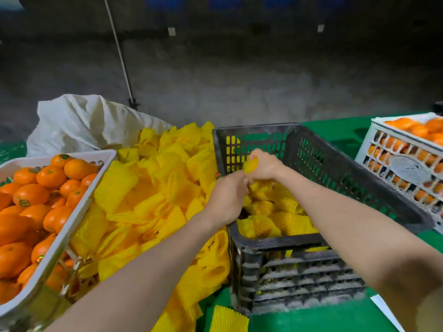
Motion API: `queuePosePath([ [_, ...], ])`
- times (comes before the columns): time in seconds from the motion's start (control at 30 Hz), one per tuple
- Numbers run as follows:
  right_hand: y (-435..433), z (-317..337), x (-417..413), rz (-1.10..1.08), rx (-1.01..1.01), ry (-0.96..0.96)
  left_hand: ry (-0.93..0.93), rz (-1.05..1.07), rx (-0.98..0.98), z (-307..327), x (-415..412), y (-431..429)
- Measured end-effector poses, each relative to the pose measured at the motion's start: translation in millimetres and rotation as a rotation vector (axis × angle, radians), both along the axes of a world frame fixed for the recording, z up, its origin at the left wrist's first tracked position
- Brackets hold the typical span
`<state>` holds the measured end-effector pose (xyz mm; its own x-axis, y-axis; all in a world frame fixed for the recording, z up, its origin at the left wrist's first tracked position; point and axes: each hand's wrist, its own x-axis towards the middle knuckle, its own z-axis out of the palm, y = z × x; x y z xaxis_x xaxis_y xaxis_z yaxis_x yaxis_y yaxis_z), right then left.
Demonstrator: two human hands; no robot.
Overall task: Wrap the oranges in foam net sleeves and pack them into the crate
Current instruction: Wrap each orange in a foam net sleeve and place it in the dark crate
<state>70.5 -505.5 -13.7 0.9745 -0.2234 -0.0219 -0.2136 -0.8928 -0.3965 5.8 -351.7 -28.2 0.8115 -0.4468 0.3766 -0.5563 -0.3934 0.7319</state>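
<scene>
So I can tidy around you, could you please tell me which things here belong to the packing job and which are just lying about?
Job: sleeved orange in the right hand, black crate, loose foam sleeves, tray of bare oranges.
Lying about: white sack, white crate of oranges, leaning pole.

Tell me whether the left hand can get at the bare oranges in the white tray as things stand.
Probably yes. The white tray, open-topped, lies left of the left hand, its oranges uncovered; only a pile of foam sleeves lies between. That hand is busy by the wrapped orange over the crate.
</scene>
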Motion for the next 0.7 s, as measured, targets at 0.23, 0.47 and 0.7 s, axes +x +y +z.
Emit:
queuePosePath([
  [0.23, 18.9, -47.2, -2.7, 0.306, -0.081, 0.503, -0.097, 0.035, 0.100, -4.6, 2.9, 3.1],
  [0.47, 33.6, -38.0, -15.8, 0.354, -0.374, 0.719, 0.050, 0.020, -0.046, 3.0, -3.4, 19.9],
  [0.7, 39.5, 0.8, -8.1, 0.243, -0.066, -0.220, 0.173, 0.217, -0.258, 23.9, 7.4, 132.8],
])
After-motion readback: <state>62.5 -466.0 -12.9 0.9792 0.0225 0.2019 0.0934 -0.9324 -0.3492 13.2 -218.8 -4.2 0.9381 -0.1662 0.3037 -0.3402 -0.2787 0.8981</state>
